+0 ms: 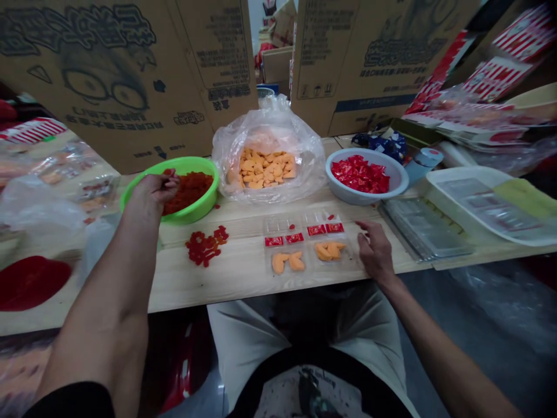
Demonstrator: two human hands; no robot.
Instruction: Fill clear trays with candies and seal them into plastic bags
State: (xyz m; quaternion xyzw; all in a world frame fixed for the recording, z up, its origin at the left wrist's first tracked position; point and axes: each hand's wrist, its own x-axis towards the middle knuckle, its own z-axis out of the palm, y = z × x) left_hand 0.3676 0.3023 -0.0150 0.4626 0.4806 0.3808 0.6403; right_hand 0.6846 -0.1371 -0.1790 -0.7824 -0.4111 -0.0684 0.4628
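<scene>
Lap: your light trousers [243, 337] are nearest, below the near edge of the pale wooden surface [243, 261].
Near half of the trays: orange pieces lie in the left clear tray [278, 223] and the right clear tray [319, 219], which sit side by side in front of you.
Right hand: your right hand [375, 249] is just right of the right clear tray; its fingers are loosely bent and spread, the index reaching left, with nothing visible in them.
Loose red pieces: a cluster of small red pieces [208, 245] lies on the surface, left of the trays.
Middle of the trays: each has two red packets side by side, beyond the orange pieces.
Far half of the trays: one small red piece shows in each.
Stacked trays: a stack of clear plastic trays [422, 226] lies right of your right hand, beside a white tray [522, 229].
Left hand: your left hand [157, 187] is over the left part of the green bowl [198, 217], fingers drawn in close; you cannot tell whether they grip a piece.
Green bowl: it holds many red pieces.
Clear bag: right of that bowl, the clear bag [307, 174] opens toward you on a heap of orange pieces.
Blue-grey bowl: farther right, the blue-grey bowl [348, 195] is full of red packets; a light-blue bottle [423, 167] is just right of it.
Cartons: two printed cardboard boxes, left [174, 75] and right [335, 69], stand farthest, a gap between them.
</scene>
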